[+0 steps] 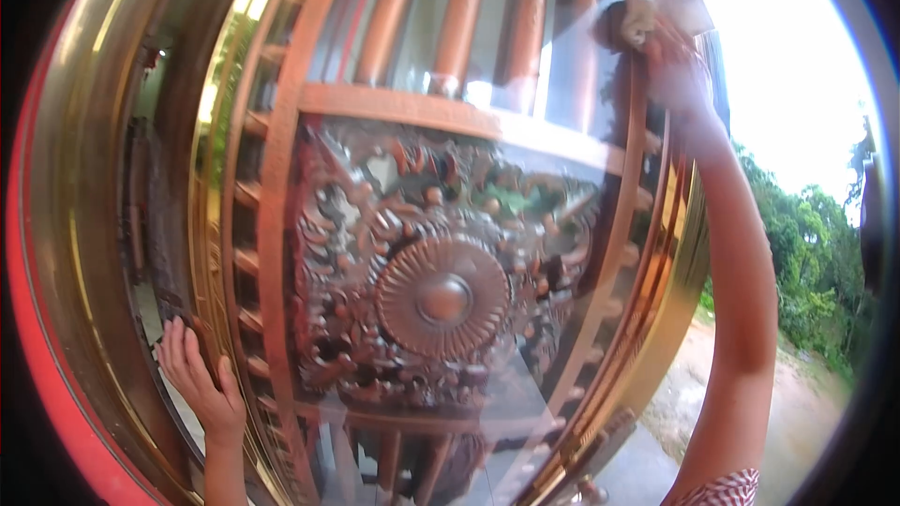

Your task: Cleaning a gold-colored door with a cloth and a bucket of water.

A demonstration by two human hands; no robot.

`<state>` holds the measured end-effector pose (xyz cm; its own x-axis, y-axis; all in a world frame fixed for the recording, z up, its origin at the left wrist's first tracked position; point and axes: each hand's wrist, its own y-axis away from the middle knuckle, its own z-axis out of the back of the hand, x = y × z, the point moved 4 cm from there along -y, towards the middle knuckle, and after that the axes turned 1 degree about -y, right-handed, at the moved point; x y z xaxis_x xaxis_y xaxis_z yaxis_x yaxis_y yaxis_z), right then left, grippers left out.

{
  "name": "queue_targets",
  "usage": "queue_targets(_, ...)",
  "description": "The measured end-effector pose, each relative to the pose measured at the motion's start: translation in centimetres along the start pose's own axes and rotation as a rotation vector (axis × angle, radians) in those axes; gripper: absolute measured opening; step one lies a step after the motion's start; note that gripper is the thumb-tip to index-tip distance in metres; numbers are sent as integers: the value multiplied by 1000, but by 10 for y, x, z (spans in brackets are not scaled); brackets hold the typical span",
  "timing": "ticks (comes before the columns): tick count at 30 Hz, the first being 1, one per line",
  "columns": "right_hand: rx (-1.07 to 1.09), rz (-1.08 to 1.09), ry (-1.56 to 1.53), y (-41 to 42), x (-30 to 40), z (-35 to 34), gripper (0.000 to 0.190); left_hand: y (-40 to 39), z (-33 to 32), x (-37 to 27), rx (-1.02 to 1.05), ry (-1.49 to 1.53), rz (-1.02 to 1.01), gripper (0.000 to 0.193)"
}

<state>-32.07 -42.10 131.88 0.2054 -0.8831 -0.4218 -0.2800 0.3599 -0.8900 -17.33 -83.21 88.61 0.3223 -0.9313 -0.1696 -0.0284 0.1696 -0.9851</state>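
Note:
A glass pane in a gold-coloured metal frame stands before me, with copper-coloured bars and a carved round ornament behind the glass. My right hand is raised at the upper right edge of the pane and grips a light brown cloth; it is somewhat blurred, and a pale part of what seems the same cloth spreads beyond the fingers. Low on the left, my left hand rests against the edge of the door or panel, fingers up and thumb apart, holding nothing.
A brown and gold metal frame curves along the left, with a red strip outside it. A metal handle or latch shows at the lower right. Bare ground and green trees lie outside on the right.

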Motion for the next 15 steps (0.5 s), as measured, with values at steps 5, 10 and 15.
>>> queue_targets(5,36,90,-143,191,121,53,38,-1,3,1,-79,-34,-8,46)
queue_targets(10,313,41,-522,285,164,76,37,0,6,0,-82,-40,-48,45)
queue_targets(15,117,-42,-250,158,63,5,38,-4,-2,-15,-110,-12,-46,45)
